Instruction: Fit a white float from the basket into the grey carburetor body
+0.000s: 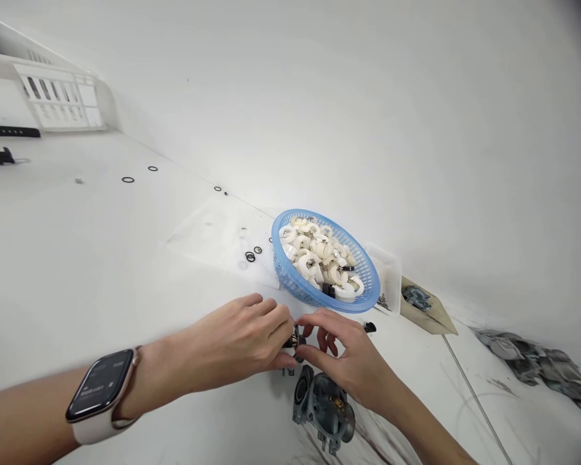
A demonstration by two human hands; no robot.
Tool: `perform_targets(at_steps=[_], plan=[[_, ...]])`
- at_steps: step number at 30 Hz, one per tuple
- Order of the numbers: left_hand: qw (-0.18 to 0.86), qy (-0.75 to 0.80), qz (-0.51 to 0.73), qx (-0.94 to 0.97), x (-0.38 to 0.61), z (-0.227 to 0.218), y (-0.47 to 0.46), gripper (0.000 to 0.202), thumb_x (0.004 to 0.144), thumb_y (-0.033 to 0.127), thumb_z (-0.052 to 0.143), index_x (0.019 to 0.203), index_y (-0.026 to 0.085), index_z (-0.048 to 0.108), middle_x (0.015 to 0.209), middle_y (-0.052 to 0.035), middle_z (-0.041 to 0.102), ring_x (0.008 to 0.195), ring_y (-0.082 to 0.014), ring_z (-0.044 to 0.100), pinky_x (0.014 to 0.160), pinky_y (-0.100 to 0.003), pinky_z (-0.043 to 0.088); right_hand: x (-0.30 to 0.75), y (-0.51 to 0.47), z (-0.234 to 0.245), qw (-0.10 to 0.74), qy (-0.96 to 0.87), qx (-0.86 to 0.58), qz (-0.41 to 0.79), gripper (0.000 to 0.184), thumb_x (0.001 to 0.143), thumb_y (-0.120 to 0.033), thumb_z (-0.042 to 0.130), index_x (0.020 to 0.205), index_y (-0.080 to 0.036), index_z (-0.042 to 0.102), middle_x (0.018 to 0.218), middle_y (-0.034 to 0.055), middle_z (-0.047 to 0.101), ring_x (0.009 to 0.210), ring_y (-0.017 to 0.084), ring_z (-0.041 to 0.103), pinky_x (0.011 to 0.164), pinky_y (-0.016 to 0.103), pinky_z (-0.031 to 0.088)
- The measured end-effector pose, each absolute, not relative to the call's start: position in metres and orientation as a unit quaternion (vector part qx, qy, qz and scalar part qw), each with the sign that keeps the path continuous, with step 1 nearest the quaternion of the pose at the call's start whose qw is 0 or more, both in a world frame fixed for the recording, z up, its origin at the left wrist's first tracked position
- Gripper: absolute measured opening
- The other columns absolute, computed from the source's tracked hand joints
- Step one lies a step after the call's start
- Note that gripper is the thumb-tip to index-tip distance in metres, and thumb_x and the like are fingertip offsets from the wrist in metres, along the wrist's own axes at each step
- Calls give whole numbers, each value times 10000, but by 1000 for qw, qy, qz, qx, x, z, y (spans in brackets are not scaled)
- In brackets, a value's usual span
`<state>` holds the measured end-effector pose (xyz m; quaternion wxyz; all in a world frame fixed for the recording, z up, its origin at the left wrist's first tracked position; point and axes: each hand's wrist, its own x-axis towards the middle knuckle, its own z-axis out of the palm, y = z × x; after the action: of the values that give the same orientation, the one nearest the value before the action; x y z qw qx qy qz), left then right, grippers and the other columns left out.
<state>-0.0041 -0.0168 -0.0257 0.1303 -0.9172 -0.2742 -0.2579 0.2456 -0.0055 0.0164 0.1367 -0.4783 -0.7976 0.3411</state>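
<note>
Meeting over a white tabletop [193,429], the two bare hands come close together around a small, dark and silvery metal part [296,340], mostly hidden by the fingers. The left hand [254,336], with a black-faced smartwatch on a pale band [101,391] at its wrist, grips the part from its side, though the exact hold is covered. The right hand [341,345] pinches the part's other side between thumb and forefinger, its remaining fingers curled.

The part sits just in front of a round, blue plastic mesh basket [295,289] heaped with white and cream plastic rings [307,263]. Nearer the wearer, a grey cast-metal carburetor body [326,410] with an open hollow stands just below the right hand. Left of the basket, thin black rubber rings [250,257] lie on a clear plastic sheet [208,226]. Right of it stand a translucent white plastic tub [394,279] and a tan, angular container [438,313].
</note>
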Motion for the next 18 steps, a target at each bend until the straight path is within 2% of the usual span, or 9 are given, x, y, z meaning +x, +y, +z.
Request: perform_targets(at_steps=[4,13,16,18], plan=[[135,-275,-250,-919,-4,-27,-17,293,1116,393,610,1035,119,676,874,-34,592,710,-221,555,618,-401,471,247,-5,15,154,-824,-438,326,96,980,-282,766,1075,-287,765,914,-27,675,723,148,558,696,317,477],[134,-275,-261,-916,-2,-29,-15,282,1111,374,612,986,128,667,851,-34,595,681,-222,561,592,-398,463,246,-4,16,164,-850,-406,291,98,951,-217,753,1031,-274,751,912,-17,707,687,154,575,672,326,499],[121,-281,-275,-911,-3,-29,-16,304,1114,409,608,1032,122,666,866,-37,622,680,-217,582,600,-394,479,248,-5,18,163,-862,-396,272,267,929,-198,760,1168,-312,726,1013,-6,737,794,189,653,718,343,555],[107,-291,-296,-903,-5,-27,-17,384,1147,472,520,1101,115,652,892,-49,647,702,-218,612,625,-391,505,247,-5,21,153,-871,-387,261,431,904,-198,778,1298,-336,671,1183,18,745,983,238,711,828,383,607]])
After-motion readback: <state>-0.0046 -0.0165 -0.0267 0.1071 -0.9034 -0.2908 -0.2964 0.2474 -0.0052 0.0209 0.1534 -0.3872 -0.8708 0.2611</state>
